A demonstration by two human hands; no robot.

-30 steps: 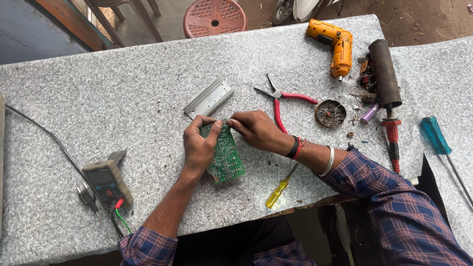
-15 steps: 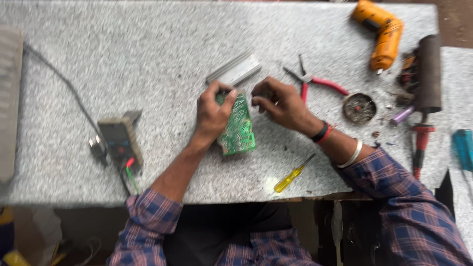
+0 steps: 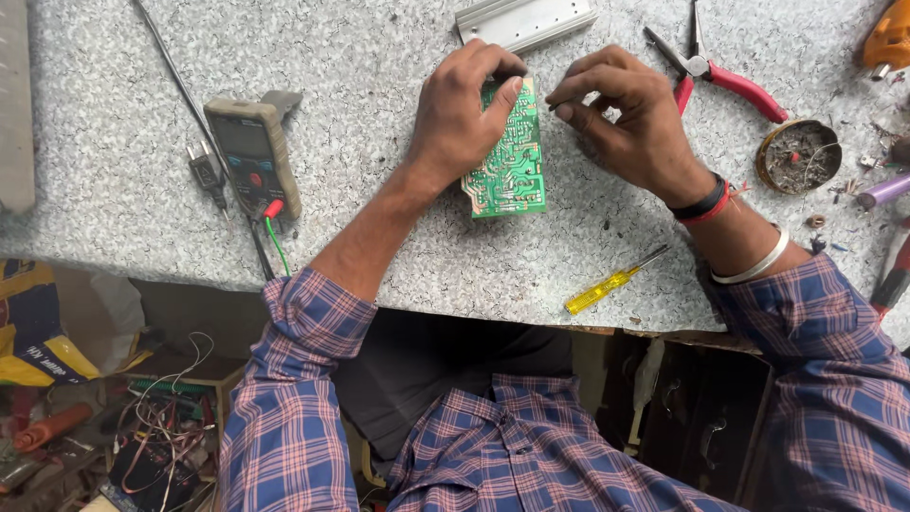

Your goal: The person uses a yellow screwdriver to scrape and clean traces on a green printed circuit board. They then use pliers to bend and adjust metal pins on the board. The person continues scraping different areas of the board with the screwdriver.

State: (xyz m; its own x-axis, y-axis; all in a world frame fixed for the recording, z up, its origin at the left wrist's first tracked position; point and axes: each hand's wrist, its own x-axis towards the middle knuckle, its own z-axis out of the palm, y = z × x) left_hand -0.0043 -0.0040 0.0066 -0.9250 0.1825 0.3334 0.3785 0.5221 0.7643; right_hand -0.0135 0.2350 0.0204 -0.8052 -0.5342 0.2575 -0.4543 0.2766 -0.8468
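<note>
Green board lies on the grey table, long axis running away from the person. Left hand grips its far-left edge; right hand fingers pinched narrow beside it, contents unclear. Yellow bag lower left.

On the desk, the circuit board lies between both hands; the multimeter sits left of them, pliers right, a screwdriver nearer the person.
</note>
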